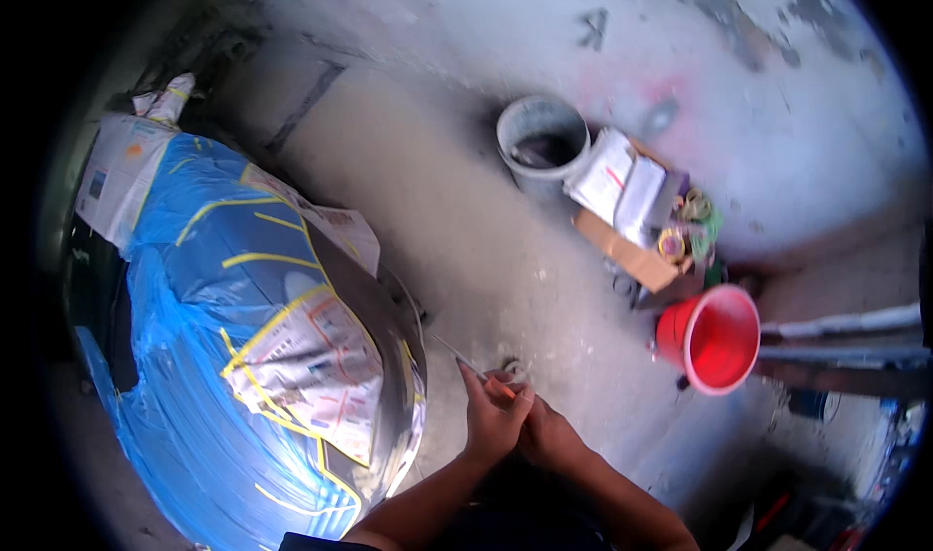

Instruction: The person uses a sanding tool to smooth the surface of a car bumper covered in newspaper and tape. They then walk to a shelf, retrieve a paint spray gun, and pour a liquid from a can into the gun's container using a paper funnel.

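Observation:
Both hands are together low in the middle, in front of my body. My left hand (493,425) is closed on a thin tool with a slim grey shaft (459,355) pointing up and left; its exact kind is unclear. An orange piece (500,388), perhaps part of that tool, shows between thumb and fingers. My right hand (552,436) presses against the left one with curled fingers, and what it grips is hidden. Just beyond the fingertips is a small round dark-and-light thing (515,365), too blurred to name.
To the left stands a car body masked with blue plastic film (175,357), newspaper (316,376) and yellow tape. A grey bucket (544,167), a cardboard box (627,250) with paper and tape rolls, and a red bucket (692,342) stand near the pale wall (583,65).

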{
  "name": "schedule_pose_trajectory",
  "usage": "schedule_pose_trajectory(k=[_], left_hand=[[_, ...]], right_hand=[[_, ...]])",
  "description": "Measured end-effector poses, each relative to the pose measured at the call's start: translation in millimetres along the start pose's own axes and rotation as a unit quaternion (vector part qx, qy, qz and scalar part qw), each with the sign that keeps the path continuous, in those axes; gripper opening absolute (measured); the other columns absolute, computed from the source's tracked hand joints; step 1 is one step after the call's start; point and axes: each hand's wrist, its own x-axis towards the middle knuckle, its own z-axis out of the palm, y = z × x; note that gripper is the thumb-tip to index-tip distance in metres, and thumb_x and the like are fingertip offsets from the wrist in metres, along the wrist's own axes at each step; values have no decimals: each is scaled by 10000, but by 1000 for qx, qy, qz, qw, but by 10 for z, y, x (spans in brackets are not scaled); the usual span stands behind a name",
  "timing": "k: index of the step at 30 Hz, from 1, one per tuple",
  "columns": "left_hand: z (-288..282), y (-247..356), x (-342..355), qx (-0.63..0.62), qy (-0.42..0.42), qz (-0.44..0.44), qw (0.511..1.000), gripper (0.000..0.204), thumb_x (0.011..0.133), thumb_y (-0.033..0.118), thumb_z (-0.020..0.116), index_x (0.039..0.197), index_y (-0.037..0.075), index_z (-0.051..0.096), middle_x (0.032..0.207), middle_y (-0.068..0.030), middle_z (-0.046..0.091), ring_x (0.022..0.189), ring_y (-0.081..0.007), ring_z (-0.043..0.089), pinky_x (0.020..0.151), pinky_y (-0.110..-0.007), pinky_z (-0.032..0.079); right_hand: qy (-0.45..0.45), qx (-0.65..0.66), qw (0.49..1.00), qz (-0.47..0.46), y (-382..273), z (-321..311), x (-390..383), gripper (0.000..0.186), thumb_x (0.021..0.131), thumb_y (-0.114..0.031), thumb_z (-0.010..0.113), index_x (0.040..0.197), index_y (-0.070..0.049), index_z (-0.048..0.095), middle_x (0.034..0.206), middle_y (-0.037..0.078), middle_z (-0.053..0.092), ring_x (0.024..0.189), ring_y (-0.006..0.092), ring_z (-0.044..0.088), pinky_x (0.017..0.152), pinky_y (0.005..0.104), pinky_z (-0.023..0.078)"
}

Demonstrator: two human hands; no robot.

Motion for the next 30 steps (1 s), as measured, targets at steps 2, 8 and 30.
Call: schedule_pose_trajectory(k=[2,8,30], left_hand=[[-40,320,331,-7,1,75,997,983,849,40,650,1422,-71,-141,1117,-130,515,952,-173,591,825,-290,501],[-253,1598,1310,-46,20,137,989,947,873,7,598,1469,38,-138,1236,-181,451,915,-167,627,815,-298,513],[-1197,3335,4589,127,434,277,848,506,805,-7,651,1233,61,389,827,-60,496,502,-110,519,397,-238,418]], right_hand=[[-5,31,998,53,-339,-350,299,446,858,-181,602,1229,21,460,1165,287,542,908,443,610,819,473,492],[-111,11,986,122,-778,-1018,1002,461,894,-247,590,1284,-37,463,996,230,632,907,380,637,819,428,496],[-263,-86,956,-101,-2671,-2303,5189,454,927,-295,537,1309,-53,493,1061,221,630,942,372,628,833,429,483]])
